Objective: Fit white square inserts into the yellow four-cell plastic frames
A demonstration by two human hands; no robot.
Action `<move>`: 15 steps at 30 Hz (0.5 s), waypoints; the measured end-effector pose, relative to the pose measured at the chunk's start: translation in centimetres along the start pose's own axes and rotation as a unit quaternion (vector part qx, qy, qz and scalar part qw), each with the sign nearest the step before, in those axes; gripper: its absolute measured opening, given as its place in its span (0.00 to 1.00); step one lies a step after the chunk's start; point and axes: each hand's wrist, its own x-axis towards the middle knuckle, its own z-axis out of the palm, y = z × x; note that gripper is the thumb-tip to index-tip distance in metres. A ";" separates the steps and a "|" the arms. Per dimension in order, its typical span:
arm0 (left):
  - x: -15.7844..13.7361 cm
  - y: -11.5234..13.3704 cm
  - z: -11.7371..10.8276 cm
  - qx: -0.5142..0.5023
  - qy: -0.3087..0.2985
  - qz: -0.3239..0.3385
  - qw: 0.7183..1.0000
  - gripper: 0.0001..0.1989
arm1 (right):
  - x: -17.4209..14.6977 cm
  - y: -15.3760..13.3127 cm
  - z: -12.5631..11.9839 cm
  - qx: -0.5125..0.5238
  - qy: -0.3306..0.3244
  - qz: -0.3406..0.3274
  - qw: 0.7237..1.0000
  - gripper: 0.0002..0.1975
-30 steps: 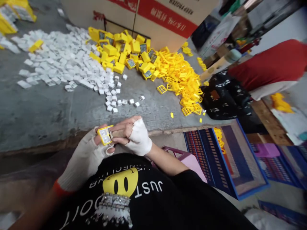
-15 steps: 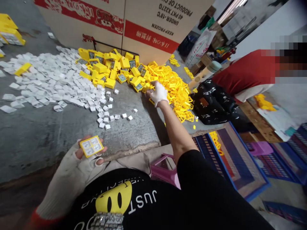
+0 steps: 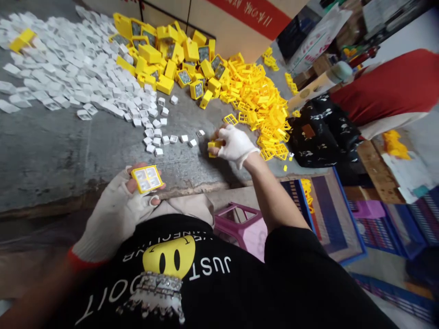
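A yellow four-pane frame [image 3: 147, 178] is being held by the left hand [image 3: 120, 197], between eight and nine o'clock from the view's centre. Its face is being turned upward, a whitish insert is showing in each of its four openings, and the gloved fingers are being curled narrowly about its edges. By the right hand [image 3: 237, 144], just off centre toward one o'clock, a small yellow piece [image 3: 213, 145] is being pinched between thumb and fingers, low over the grey work surface [image 3: 113, 146]; it is being largely covered by the glove, so whether it is a block or another frame cannot be fairly told.

A loose yellow frame [image 3: 230, 119] is lying near that hand, toward twelve o'clock. A heap of yellow frames [image 3: 264, 105] is being shown at one o'clock, yellow blocks with grey panels [image 3: 165, 84] at eleven, and a broad spread of small white pieces [image 3: 78, 73] at ten. A cardboard carton [image 3: 236, 33] is standing behind the blocks at twelve.

At two o'clock a person in a red top [image 3: 387, 89] is being partly seen. A blue crate [image 3: 332, 214] is being shown at four, and a purple plastic stool [image 3: 247, 235] at five.
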 end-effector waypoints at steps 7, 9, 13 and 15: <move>-0.6 -0.8 0.8 -0.002 -0.035 -0.016 0.999 0.17 | -1.8 1.4 1.3 -0.019 0.005 -0.027 0.999 0.45; -0.5 -1.0 1.0 -0.009 -0.052 -0.015 0.998 0.17 | -1.8 2.6 1.2 -0.046 -0.005 -0.081 0.996 0.45; -0.2 -1.5 1.5 -0.017 -0.094 -0.002 0.995 0.19 | -2.3 2.4 1.8 -0.016 0.027 -0.183 0.983 0.33; -0.1 -1.6 1.6 -0.012 -0.104 0.009 0.995 0.21 | -3.0 0.7 2.3 0.037 0.093 -0.233 0.967 0.31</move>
